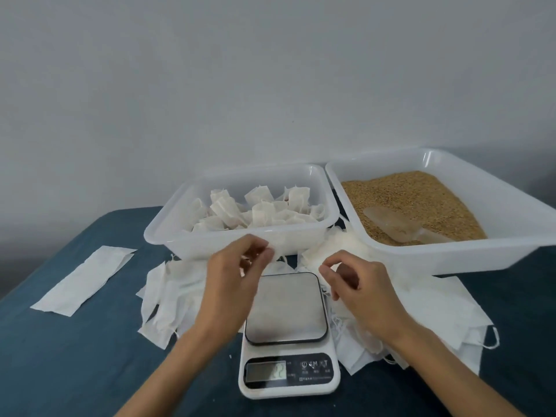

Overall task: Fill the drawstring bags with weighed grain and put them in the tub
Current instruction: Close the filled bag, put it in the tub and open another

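My left hand [237,275] hovers over the far edge of the scale [285,308], its fingers curled and pinching a blurred white drawstring bag [278,249] in front of the left tub. My right hand [355,284] is just right of the scale, thumb and forefinger tips together. Whether a string lies between them is too fine to see. The left tub [168,230] holds several filled white bags [258,210]. The right tub [493,206] holds brown grain [406,197] and a clear scoop [394,224]. The scale's plate is bare.
Empty white bags [168,296] lie in heaps left and right of the scale on the dark blue cloth [75,356]. A flat white paper strip [84,281] lies at the left. A puffy white bag [346,245] sits between the tubs. A grey wall stands behind.
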A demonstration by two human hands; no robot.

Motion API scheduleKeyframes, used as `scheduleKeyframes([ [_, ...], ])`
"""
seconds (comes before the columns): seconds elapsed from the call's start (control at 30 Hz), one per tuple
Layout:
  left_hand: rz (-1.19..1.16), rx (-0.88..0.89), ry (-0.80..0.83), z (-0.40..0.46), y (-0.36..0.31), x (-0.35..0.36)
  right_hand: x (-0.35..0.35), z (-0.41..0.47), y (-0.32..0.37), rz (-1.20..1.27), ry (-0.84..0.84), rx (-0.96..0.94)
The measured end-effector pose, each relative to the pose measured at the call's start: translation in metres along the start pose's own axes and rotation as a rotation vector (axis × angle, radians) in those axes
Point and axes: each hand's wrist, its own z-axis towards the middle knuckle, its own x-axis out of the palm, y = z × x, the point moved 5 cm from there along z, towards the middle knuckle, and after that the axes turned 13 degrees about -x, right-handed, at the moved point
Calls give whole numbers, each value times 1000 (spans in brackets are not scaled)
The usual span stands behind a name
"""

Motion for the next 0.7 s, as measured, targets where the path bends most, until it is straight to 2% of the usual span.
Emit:
scheduleKeyframes([
  [0.13,-193,-105,243,16,-10,55,-6,1,6,176,-103,14],
  [0.27,-501,-194,415,18,-2,79,-5,2,6,350,-74,73],
  [0.43,-626,-341,443,11,24,83,1,1,0,363,-53,135],
  [0.53,-757,-463,460,12,28,85,4,0,-6,408,-62,248],
  [0.7,-797,-495,461,15,32,85,4,-1,-12,600,7,384],
])
